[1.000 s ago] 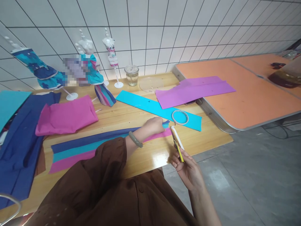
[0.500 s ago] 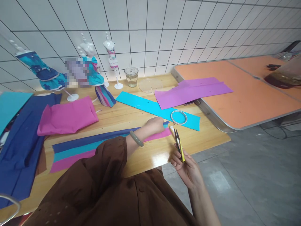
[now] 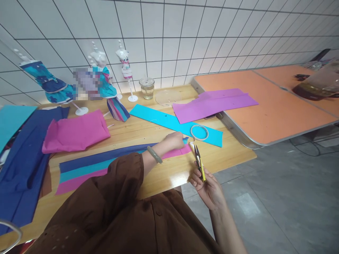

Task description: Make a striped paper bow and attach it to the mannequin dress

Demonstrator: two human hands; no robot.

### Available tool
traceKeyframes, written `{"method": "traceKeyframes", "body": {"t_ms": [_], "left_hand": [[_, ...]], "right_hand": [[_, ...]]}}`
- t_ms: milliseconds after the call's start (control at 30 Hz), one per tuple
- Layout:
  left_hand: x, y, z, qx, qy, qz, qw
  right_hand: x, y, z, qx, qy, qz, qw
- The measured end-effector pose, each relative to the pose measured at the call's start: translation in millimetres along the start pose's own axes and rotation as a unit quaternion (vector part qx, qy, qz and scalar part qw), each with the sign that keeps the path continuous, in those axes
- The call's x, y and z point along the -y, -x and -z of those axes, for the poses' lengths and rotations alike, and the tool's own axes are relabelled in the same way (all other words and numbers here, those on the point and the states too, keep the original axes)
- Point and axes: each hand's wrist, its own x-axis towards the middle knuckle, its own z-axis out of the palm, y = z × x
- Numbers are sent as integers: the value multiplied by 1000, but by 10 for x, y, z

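A long fabric strip striped navy, turquoise and pink [image 3: 87,173] lies along the front of the table. My left hand [image 3: 174,141], with a bangle at its wrist, is closed on the strip's right end, where the fabric bunches up; the fingertips are hidden behind the hand. In my right hand [image 3: 206,185] I hold thread snips [image 3: 200,165] with a yellow handle, the blades pointing up and slightly parted near that same end. A small white piece [image 3: 191,144] is by the blade tips. Just beyond lies a tape roll [image 3: 199,132] on a bright blue fabric piece [image 3: 156,119].
Purple fabric [image 3: 212,105] spans onto the orange table [image 3: 270,120]. Folded pink fabric [image 3: 76,132] and navy fabric [image 3: 23,165] lie left. Dressed mini mannequins [image 3: 124,63] and a glass of clear liquid [image 3: 147,88] stand by the tiled wall.
The view has shifted slightly, so the table things appear a little further left. Both hands keep nearly the same pose, the snips still by the strip's end.
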Motion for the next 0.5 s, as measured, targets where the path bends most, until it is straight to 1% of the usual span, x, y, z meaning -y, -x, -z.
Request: {"method": "traceKeyframes", "body": {"t_ms": [233,400,500], "left_hand": [[-54,74,91,8,52,19,998],[-59,64,101,6,98,27,995],[-55,42,101,7,124,23,992]], "right_hand": [[7,-7,16,10,-9,-6,1000],[13,-10,27,22,-32,-14,999],[4,-11,39,18,-30,-11,999]]}}
